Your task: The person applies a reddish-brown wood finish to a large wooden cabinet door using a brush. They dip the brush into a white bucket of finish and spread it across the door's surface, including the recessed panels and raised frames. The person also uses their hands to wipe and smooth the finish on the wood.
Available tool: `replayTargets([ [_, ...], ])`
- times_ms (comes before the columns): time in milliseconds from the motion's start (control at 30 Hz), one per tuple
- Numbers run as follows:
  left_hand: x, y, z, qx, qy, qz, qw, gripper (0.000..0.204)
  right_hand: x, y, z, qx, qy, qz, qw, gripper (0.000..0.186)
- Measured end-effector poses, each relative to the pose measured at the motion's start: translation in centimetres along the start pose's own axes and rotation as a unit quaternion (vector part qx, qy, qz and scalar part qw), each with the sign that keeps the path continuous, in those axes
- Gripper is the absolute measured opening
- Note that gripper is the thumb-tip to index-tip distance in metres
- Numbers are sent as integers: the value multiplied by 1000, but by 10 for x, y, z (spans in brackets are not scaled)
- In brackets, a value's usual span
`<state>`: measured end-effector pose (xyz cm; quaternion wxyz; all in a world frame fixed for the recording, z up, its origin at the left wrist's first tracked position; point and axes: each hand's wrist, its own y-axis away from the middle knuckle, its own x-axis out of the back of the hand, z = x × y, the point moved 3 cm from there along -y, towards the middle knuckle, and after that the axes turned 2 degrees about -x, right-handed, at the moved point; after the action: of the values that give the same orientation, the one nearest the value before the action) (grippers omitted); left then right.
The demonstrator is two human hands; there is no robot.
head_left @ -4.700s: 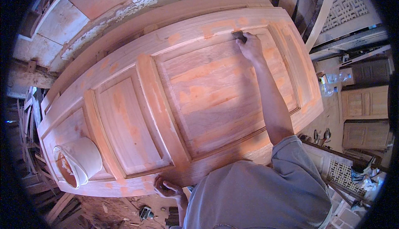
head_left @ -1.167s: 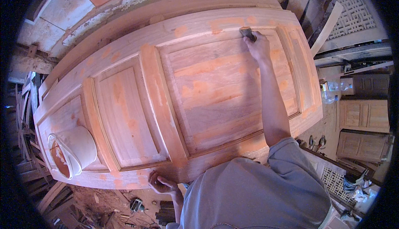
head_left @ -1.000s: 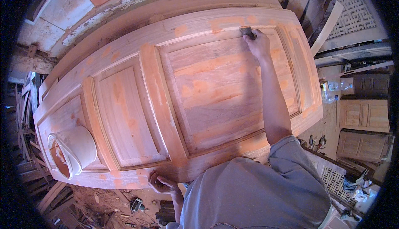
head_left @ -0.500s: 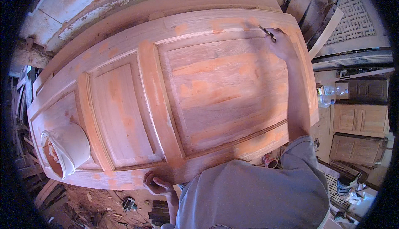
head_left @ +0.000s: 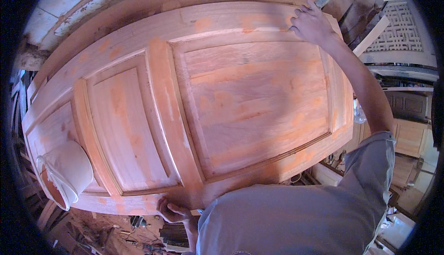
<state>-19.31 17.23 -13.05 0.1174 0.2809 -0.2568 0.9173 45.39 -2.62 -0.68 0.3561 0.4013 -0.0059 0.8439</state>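
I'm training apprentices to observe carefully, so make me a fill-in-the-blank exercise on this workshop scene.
1. The white bucket is at the picture's ____ side.
2. The wooden door bears patches coloured ____.
3. The person's ____ hand is at the door's far edge.

Missing words: left; orange; right.

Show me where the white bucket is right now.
In the head view, the white bucket is at the far left, on the left end panel of the panelled wooden door, to the left of the person's left hand.
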Motion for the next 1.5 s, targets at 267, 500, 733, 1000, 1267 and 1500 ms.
replayTargets([
  [267, -3, -4, 7, 7, 9, -1, 1000, 29, -25, -27, -6, 37, 13, -2, 999, 23],
  [500, -6, -4, 9, 6, 16, -3, 1000, 28, -29, -38, -8, 57, 11, 8, 998, 21],
  [733, -5, -2, 4, 14, 11, -6, 1000, 27, -16, -47, -17, 80, 76, -15, 994, 13],
  [1000, -2, 1, 1, 14, 11, -15, 1000, 26, -23, -57, 10, -14, 172, -17, 985, 25],
  [1267, -1, -5, 4, -2, 12, -19, 1000, 28, -26, 26, 17, -317, -383, 159, 853, 43],
  [1500, -2, 0, 3, -9, 30, 0, 1000, 29, -43, 90, -78, -358, -784, 29, 506, 25],
])
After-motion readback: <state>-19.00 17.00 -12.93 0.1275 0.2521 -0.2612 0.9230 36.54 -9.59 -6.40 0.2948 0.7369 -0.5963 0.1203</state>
